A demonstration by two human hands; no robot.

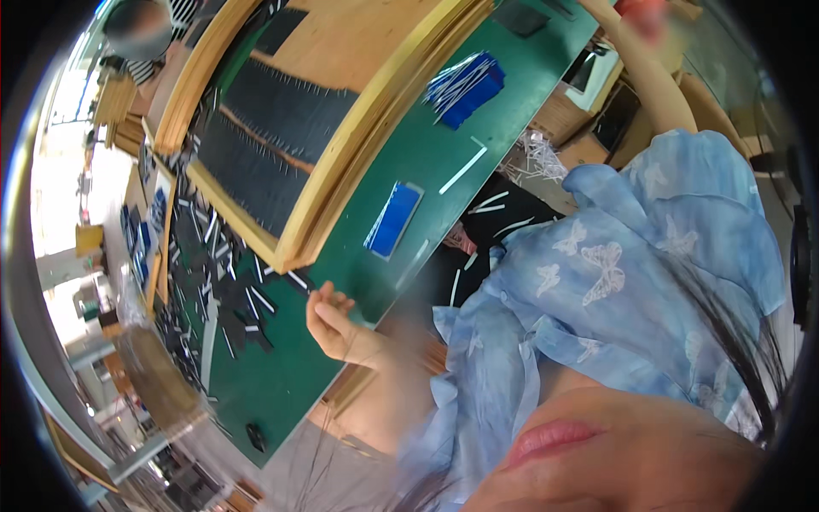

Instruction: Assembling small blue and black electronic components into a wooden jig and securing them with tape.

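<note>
My left hand (334, 326) is over the green table (264, 375), palm partly up, its fingers loosely bent and apart. Close by its fingertips lies a dark strip with a white edge (299, 280); I see no grip on it. My right arm (644, 72) stretches toward the top edge, where the hand is cut off. Beyond my left hand stands a pale wooden frame (341, 171) of layered bars. Within it are black sheets (281, 107) fringed with small pale bits. A blue rectangular block (394, 220) with white strips along one side lies on the table.
Another blue bundle (479, 85) carries white strips, and a loose white strip (463, 171) lies nearby. Black and white scraps (213, 264) are heaped left of the frame. A small black object (255, 437) is near the table corner. A person in stripes (145, 72) is at upper left.
</note>
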